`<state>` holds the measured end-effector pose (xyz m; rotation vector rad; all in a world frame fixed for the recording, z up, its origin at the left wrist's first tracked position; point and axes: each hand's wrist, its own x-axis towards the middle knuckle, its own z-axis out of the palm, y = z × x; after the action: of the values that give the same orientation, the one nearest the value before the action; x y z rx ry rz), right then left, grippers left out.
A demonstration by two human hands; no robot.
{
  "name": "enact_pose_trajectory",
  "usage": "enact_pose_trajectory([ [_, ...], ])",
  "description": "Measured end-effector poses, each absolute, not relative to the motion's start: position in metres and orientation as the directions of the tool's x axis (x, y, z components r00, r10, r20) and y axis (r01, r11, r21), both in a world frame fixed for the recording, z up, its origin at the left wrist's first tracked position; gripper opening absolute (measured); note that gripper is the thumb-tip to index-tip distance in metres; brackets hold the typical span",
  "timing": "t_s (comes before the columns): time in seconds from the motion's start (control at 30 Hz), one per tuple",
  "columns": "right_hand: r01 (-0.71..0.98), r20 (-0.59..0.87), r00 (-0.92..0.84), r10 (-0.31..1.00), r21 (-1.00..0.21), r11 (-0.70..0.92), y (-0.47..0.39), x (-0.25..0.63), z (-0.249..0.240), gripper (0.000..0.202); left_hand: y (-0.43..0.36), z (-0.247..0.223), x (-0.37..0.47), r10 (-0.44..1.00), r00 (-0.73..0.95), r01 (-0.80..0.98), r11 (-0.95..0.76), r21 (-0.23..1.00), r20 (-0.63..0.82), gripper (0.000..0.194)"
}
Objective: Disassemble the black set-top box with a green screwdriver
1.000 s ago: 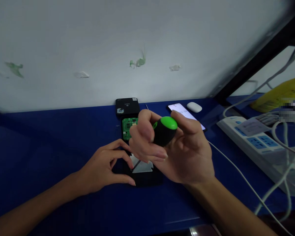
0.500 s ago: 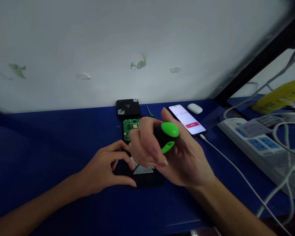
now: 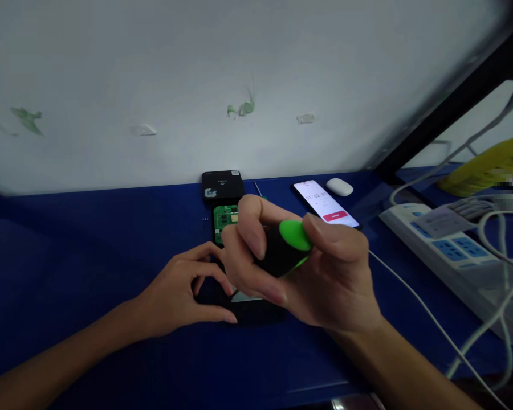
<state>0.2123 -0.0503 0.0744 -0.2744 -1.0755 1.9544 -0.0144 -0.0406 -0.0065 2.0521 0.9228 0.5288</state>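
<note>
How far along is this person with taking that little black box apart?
Done: a green circuit board lies bare on the blue table. In hand: the right hand grips a screwdriver over the black casing, steadied by the left hand. What remains is hidden.

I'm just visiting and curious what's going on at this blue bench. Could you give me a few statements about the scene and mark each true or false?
1. The right hand grips a black screwdriver with a green cap. True.
2. The left hand rests flat on the lit smartphone. False: it steadies the black device casing; the phone lies apart, behind.
3. A green circuit board lies behind the hands. True.
4. The white power strip sits by the left hand. False: it lies on the right side.
</note>
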Motion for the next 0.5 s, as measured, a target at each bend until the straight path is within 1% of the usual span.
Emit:
enact_pose_trajectory([
  [0.23,-0.590,0.224,-0.570,0.790,-0.781,-0.205,-0.049,0.212,0.071,0.030,-0.038,0.000,-0.015,0.766,0.642,0.415,-0.385,0.824,0.035,0.011],
  [0.37,-0.624,0.310,-0.535,0.786,-0.772,-0.120,-0.046,0.212,0.064,0.036,-0.037,-0.004,-0.016,0.762,0.645,0.382,-0.390,0.838,0.061,0.009],
  [0.5,-0.630,0.357,-0.524,0.773,-0.773,-0.070,-0.044,0.211,0.060,0.039,-0.038,-0.009,-0.016,0.765,0.638,0.353,-0.398,0.847,0.093,0.010],
])
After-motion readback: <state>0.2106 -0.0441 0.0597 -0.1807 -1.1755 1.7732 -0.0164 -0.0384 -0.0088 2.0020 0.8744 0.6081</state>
